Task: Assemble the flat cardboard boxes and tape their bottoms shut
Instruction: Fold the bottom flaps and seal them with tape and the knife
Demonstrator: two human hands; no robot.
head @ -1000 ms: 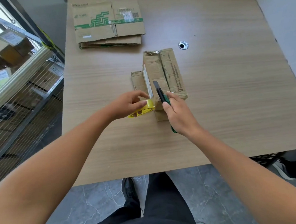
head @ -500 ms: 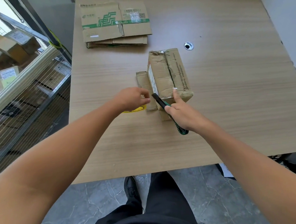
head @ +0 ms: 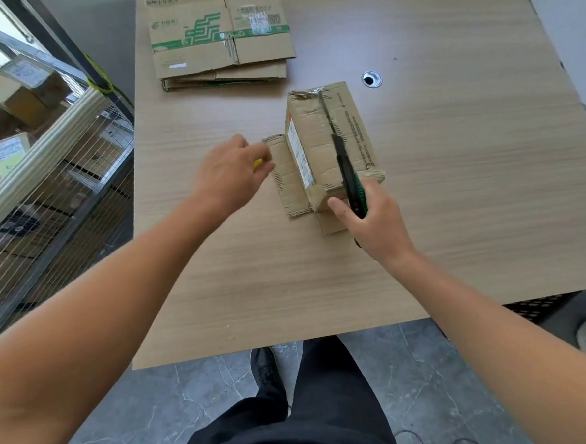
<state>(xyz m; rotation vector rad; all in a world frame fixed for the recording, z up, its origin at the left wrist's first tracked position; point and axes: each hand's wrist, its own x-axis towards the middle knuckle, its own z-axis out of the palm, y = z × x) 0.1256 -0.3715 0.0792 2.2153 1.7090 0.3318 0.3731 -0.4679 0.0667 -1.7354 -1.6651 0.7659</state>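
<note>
Brown cardboard box [head: 317, 141] stands on the wooden table [head: 470, 176], taped seam up. Right hand [head: 374, 223] grips a green-black utility knife [head: 348, 173] along it. Left hand [head: 230, 174] covers a yellow roll [head: 257, 163], grasp unclear. Best cut shallow, clear of the thumb.

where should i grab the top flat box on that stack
Likely pinch the top flat box at its near right corner, coming from your side: it lies flat, and that corner juts slightly past the sheets beneath, so fingers can get under.

Both forearms are extended over the tabletop's [head: 454, 184] near edge. Fingers of the left hand [head: 232, 174] are curled and blurred; grip not determined. The right hand [head: 370, 217] is wrapped round a utility knife [head: 348, 172], thumb extended.
</note>
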